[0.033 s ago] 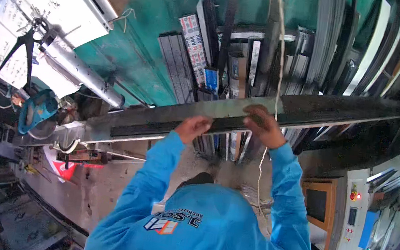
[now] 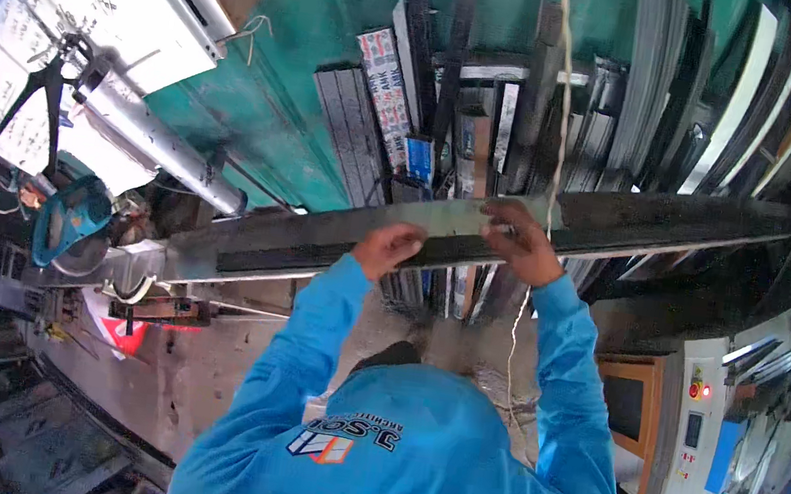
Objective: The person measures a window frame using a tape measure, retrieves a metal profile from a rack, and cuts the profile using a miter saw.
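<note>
A long narrow workbench (image 2: 338, 225) runs across in front of me. Along its near edge lies a long dark metal profile (image 2: 289, 257). My left hand (image 2: 388, 250) is over this profile, fingers curled in and thumb against them. What they hold, if anything, is too small to make out. To its right, my right hand (image 2: 523, 248) is also over the bench, its fingers bent toward the thumb in a pinch. A tiny pale spot shows at its fingertips, but its kind is unclear. A light twisted cord (image 2: 563, 119) hangs just beside this hand.
A blue-guarded cutting saw (image 2: 70, 216) stands at the bench's left end, near a silver tube (image 2: 154, 145). Several upright profiles (image 2: 387, 86) lean on the green wall (image 2: 288, 73) beyond the bench. At the right is a pale control panel (image 2: 699, 427) beside an orange-framed cabinet (image 2: 630, 403).
Both hands have shifted very slightly to the right, and the right fingers have curled a little differently. The profile on the bench looks unmoved.
</note>
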A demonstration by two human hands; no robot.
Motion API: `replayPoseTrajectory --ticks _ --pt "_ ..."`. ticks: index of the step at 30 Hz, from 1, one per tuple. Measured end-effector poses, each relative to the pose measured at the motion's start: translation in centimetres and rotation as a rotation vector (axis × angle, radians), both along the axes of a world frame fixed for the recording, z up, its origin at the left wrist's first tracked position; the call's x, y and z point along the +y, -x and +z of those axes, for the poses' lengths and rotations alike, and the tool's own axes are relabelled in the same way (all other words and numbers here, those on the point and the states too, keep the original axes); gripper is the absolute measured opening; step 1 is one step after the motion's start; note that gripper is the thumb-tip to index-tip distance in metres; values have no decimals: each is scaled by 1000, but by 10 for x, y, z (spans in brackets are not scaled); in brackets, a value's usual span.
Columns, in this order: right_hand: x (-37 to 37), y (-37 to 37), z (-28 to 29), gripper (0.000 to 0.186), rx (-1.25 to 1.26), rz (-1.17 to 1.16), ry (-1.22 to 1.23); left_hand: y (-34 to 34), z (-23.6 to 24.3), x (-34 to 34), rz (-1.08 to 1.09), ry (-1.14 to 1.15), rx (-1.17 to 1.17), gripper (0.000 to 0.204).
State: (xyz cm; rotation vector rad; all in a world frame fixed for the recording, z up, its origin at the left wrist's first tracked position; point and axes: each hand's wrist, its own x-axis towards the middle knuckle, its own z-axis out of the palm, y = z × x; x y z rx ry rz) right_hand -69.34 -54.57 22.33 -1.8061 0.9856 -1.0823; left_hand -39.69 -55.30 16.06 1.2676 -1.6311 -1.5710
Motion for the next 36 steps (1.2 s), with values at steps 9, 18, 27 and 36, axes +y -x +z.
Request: replayPoseTrajectory --ticks 9,18,27,36 --pt "-175 -23 -36 44 179 -302 -85 4 -14 -72 -72 266 89 27" --pt "-300 -7 -74 54 668 -613 15 -43 -22 -81 -72 162 102 25" --pt "-345 0 -86 53 970 -637 194 -87 -17 -76 111 7 184 27" --pt "-351 -4 -99 55 1045 -765 48 -119 -34 -60 160 111 60 32"
